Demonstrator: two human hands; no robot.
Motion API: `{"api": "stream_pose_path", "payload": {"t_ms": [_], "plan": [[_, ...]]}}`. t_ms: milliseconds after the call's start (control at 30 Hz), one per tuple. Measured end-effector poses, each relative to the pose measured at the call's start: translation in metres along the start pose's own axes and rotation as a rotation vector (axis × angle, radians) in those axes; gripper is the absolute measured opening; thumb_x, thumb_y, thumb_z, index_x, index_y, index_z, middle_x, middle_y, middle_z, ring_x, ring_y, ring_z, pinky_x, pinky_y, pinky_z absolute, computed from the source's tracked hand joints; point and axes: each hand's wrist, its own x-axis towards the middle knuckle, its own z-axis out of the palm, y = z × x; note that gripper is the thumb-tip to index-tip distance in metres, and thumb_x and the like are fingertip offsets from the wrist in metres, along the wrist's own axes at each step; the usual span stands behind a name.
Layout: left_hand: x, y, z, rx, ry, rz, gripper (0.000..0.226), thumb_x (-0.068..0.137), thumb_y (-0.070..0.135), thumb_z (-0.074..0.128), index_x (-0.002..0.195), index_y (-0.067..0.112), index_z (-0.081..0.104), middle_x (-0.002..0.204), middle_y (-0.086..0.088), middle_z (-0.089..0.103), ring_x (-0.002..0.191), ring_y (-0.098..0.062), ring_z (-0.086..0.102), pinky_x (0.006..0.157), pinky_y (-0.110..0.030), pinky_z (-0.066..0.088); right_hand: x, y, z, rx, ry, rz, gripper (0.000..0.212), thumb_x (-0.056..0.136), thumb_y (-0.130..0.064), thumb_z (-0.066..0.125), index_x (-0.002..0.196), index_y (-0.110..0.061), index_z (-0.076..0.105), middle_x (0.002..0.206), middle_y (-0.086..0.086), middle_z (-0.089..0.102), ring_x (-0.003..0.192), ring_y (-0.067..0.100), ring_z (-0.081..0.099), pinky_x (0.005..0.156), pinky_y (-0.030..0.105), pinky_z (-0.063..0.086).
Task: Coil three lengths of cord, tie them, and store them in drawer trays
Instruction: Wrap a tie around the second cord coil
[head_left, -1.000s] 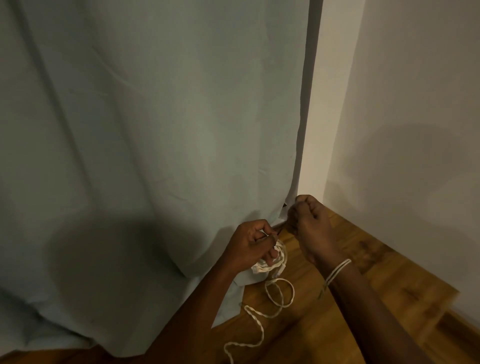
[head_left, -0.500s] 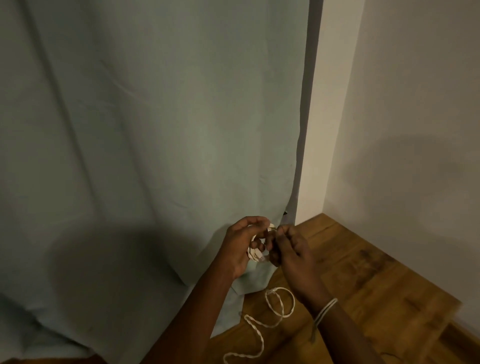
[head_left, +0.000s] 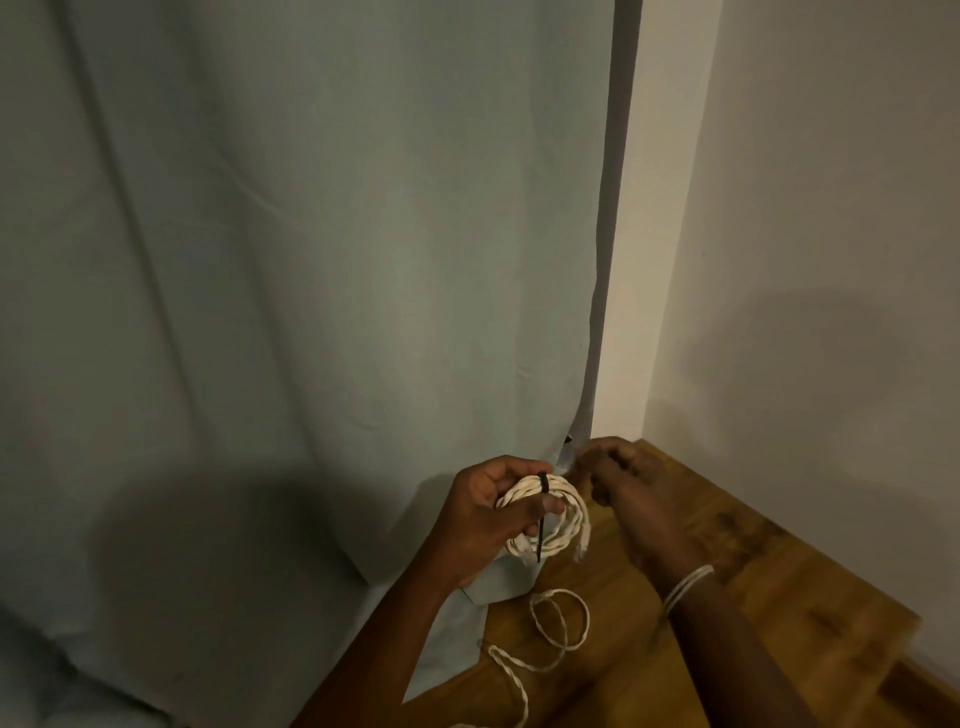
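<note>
Since half a second ago the right hand (head_left: 621, 475) has drawn away from the coil and now sits blurred just right of it, fingers curled; whether they pinch anything cannot be told. At far left, a pale curtain (head_left: 311, 260) hides whatever is behind it. Left hand (head_left: 488, 512) grips the coiled cord (head_left: 550, 519), fingers curled round it, covering its left side; a black tie (head_left: 543, 512) crosses the coil. Below, a loose cord (head_left: 545, 642) lies on the wooden floor (head_left: 753, 597), its end cut off at the frame's bottom
</note>
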Motion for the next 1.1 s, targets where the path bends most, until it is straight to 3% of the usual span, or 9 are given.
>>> {"api": "stream_pose_path", "payload": {"t_ms": [100,167,267,367,467,767,967,1100], "plan": [[-0.003,0.005,-0.001,0.065,-0.061,0.072,0.031,0.078,0.008,0.078,0.105,0.021,0.07,0.098,0.006,0.076,0.094,-0.018,0.073,0.079,-0.026,0.058,0.011,0.0,-0.007,0.093,-0.379,0.158,0.017,0.088,-0.014,0.063,0.092,-0.012,0.079,0.096,0.015,0.075,0.091,0.03,0.071,0.082,0.037,0.059],[-0.003,0.005,-0.003,0.137,-0.082,0.109,0.031,0.078,0.01,0.079,0.107,0.018,0.07,0.102,0.002,0.076,0.095,-0.018,0.072,0.084,-0.029,0.058,0.014,0.003,-0.013,0.163,-0.552,0.255,0.02,0.084,-0.021,0.068,0.097,-0.011,0.078,0.102,0.019,0.073,0.096,0.031,0.069,0.09,0.041,0.056],[-0.005,0.001,-0.005,0.237,-0.108,0.11,0.033,0.08,0.019,0.078,0.111,0.021,0.069,0.106,0.003,0.074,0.097,-0.015,0.071,0.088,-0.034,0.059,0.017,0.011,-0.019,0.248,-0.676,0.345,0.045,0.075,-0.029,0.083,0.111,-0.004,0.072,0.113,0.023,0.069,0.102,0.031,0.068,0.092,0.04,0.056],[-0.007,-0.001,-0.005,0.359,-0.158,0.157,0.034,0.085,0.028,0.073,0.118,0.021,0.067,0.112,0.007,0.07,0.103,-0.013,0.068,0.091,-0.033,0.057,0.018,0.019,-0.023,0.334,-0.741,0.387,0.048,0.08,-0.016,0.078,0.123,0.001,0.063,0.121,0.027,0.063,0.106,0.032,0.066,0.093,0.039,0.057],[-0.006,-0.001,-0.004,0.427,-0.192,0.262,0.028,0.091,0.019,0.067,0.118,0.014,0.066,0.109,0.006,0.061,0.1,-0.013,0.065,0.087,-0.024,0.054,0.016,0.022,-0.027,0.37,-0.813,0.421,0.041,0.082,-0.005,0.07,0.122,-0.003,0.066,0.12,0.022,0.066,0.106,0.03,0.068,0.093,0.038,0.057],[-0.009,-0.019,0.003,0.635,-0.179,0.353,0.024,0.099,0.026,0.052,0.121,0.022,0.059,0.118,0.01,0.049,0.103,-0.007,0.059,0.088,-0.02,0.052,0.024,0.035,-0.035,0.358,-0.925,0.505,0.042,0.089,-0.001,0.065,0.13,0.005,0.057,0.121,0.023,0.066,0.107,0.028,0.068,0.093,0.037,0.057],[-0.004,-0.014,0.005,0.623,-0.149,0.385,0.024,0.097,0.029,0.056,0.119,0.021,0.063,0.119,0.009,0.046,0.098,-0.01,0.063,0.085,-0.019,0.054,0.023,0.033,-0.03,0.437,-0.937,0.491,0.039,0.089,0.0,0.062,0.127,-0.006,0.064,0.117,0.017,0.07,0.103,0.024,0.07,0.093,0.035,0.057],[-0.001,-0.013,0.006,0.536,-0.11,0.371,0.027,0.095,0.029,0.058,0.116,0.013,0.066,0.113,0.004,0.05,0.099,-0.012,0.063,0.085,-0.021,0.054,0.025,0.032,-0.027,0.364,-0.882,0.423,0.037,0.086,-0.011,0.069,0.123,-0.009,0.068,0.115,0.016,0.071,0.103,0.025,0.069,0.093,0.035,0.057]]}}
